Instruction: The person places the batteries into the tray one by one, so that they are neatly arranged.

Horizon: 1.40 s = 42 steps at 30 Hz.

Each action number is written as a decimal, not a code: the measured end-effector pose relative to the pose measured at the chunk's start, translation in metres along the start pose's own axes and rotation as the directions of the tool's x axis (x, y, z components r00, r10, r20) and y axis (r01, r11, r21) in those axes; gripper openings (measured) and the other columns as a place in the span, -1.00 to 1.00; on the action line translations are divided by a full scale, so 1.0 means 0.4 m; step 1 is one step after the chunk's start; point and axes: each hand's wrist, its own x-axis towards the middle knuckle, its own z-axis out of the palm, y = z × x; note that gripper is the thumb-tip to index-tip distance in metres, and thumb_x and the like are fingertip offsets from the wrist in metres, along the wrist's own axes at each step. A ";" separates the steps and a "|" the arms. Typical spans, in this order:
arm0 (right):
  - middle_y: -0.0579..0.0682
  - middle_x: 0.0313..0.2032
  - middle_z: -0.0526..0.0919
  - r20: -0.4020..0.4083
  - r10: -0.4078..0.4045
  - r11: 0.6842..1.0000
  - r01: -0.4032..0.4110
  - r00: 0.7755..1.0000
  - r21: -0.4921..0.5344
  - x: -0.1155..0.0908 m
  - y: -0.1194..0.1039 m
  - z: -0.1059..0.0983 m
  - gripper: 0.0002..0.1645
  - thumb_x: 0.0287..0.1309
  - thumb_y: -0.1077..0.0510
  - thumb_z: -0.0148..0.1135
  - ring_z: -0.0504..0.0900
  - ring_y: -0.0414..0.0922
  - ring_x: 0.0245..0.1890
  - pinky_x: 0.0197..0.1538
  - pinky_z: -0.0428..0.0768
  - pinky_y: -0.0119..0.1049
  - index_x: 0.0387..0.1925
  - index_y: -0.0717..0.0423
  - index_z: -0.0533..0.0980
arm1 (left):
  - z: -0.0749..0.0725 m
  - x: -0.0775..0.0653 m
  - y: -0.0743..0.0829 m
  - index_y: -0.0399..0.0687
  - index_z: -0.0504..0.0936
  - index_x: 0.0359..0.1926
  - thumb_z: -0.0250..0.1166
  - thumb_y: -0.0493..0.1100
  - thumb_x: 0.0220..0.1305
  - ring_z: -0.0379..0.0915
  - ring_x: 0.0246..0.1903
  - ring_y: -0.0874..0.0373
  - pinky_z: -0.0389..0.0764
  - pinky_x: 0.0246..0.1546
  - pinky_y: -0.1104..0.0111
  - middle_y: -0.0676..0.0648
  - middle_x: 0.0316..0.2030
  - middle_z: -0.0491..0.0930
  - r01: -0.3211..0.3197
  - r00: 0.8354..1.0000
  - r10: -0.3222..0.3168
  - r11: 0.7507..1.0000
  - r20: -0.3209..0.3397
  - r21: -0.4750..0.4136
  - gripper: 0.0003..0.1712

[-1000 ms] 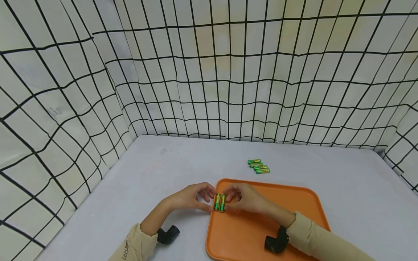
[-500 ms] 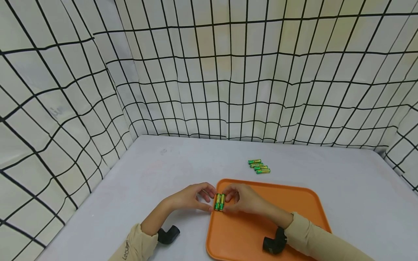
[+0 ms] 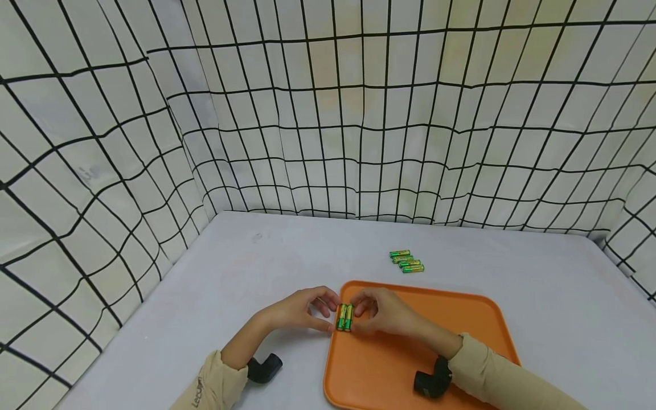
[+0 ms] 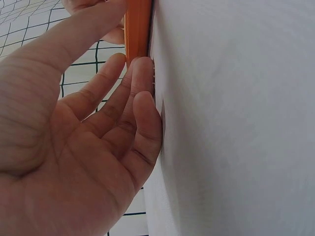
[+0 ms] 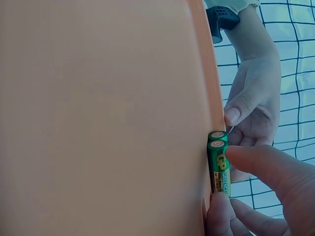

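Note:
Two green-and-gold batteries lie side by side along the left edge of the orange tray. My right hand has its thumb and fingertips at the two ends of the right-hand battery, pinching it lengthwise. Its label shows in the right wrist view; the left-hand battery is mostly hidden behind it. Just outside the tray's left rim is my left hand, thumb and fingers loosely curved. In the left wrist view its fingertips rest against the tray's outer edge.
Several more batteries lie in a slanted row on the white table, behind the tray. A white wall with a black net encloses the table's back and sides. Each wrist carries a black device.
The right-hand battery has slid left against the other one, closing the small gap between them. My right hand shifted slightly with it; the left hand stayed in place.

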 end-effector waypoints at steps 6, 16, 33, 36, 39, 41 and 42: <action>0.04 -0.33 0.63 -0.011 0.007 0.999 -0.007 1.000 0.039 -0.006 0.007 -0.011 -0.51 -0.01 0.23 0.48 0.49 -0.18 -0.54 -0.46 0.51 -0.40 -0.05 0.35 0.53 | 0.000 0.002 -0.001 -0.11 0.51 0.07 0.47 -0.17 0.13 0.49 -0.10 0.11 0.42 -0.22 0.38 -0.03 -0.09 0.56 -0.005 1.000 0.005 1.000 0.003 0.010 -0.50; 0.07 -0.31 0.61 -0.058 0.012 0.997 -0.007 0.998 0.080 -0.009 0.019 -0.038 -0.53 0.06 0.21 0.45 0.57 -0.09 -0.59 -0.46 0.61 -0.27 -0.04 0.38 0.52 | -0.001 -0.001 0.004 -0.10 0.51 0.08 0.47 -0.16 0.13 0.49 -0.10 0.10 0.42 -0.23 0.38 -0.03 -0.08 0.55 0.005 1.000 -0.005 1.000 -0.001 0.010 -0.50; 0.03 -0.29 0.61 -0.148 0.025 1.000 -0.023 0.989 0.016 -0.025 0.048 -0.124 -0.61 0.10 0.11 0.43 0.60 -0.05 -0.47 -0.41 0.45 -0.37 -0.09 0.26 0.61 | 0.003 0.001 -0.002 -0.10 0.52 0.07 0.47 -0.17 0.12 0.49 -0.11 0.10 0.41 -0.22 0.38 -0.01 -0.10 0.55 0.003 1.000 -0.003 1.000 0.000 -0.002 -0.50; 0.02 -0.27 0.61 -0.146 0.022 1.000 -0.021 0.989 0.006 -0.025 0.052 -0.138 -0.62 0.11 0.09 0.42 0.58 -0.08 -0.44 -0.40 0.46 -0.36 -0.10 0.24 0.61 | 0.003 0.001 -0.001 -0.10 0.52 0.07 0.47 -0.17 0.12 0.49 -0.11 0.10 0.40 -0.22 0.38 -0.01 -0.10 0.55 0.005 1.000 -0.005 1.000 0.000 0.002 -0.50; 0.03 -0.27 0.62 -0.140 -0.009 1.000 0.009 0.990 0.000 -0.021 0.060 -0.150 -0.62 0.11 0.10 0.42 0.59 -0.05 -0.45 -0.39 0.48 -0.35 -0.10 0.25 0.61 | 0.002 0.000 0.000 -0.10 0.52 0.07 0.47 -0.17 0.12 0.49 -0.11 0.10 0.40 -0.22 0.38 -0.01 -0.10 0.55 0.006 1.000 -0.006 1.000 -0.001 0.002 -0.50; 0.04 -0.28 0.63 -0.139 -0.029 1.000 0.028 0.990 -0.002 -0.018 0.066 -0.157 -0.62 0.12 0.11 0.42 0.59 -0.05 -0.46 -0.39 0.49 -0.35 -0.10 0.28 0.60 | 0.002 0.000 0.000 -0.10 0.52 0.07 0.47 -0.17 0.12 0.49 -0.11 0.10 0.40 -0.23 0.38 -0.01 -0.10 0.55 0.008 1.000 -0.008 1.000 -0.003 0.000 -0.50; 0.03 -0.28 0.63 -0.143 -0.027 1.000 0.027 0.989 -0.001 -0.017 0.069 -0.159 -0.62 0.11 0.12 0.42 0.60 -0.05 -0.46 -0.39 0.49 -0.35 -0.10 0.29 0.60 | 0.002 0.000 0.000 -0.11 0.52 0.07 0.47 -0.17 0.12 0.49 -0.11 0.10 0.41 -0.23 0.38 -0.02 -0.10 0.55 0.008 1.000 -0.008 1.000 -0.003 -0.001 -0.50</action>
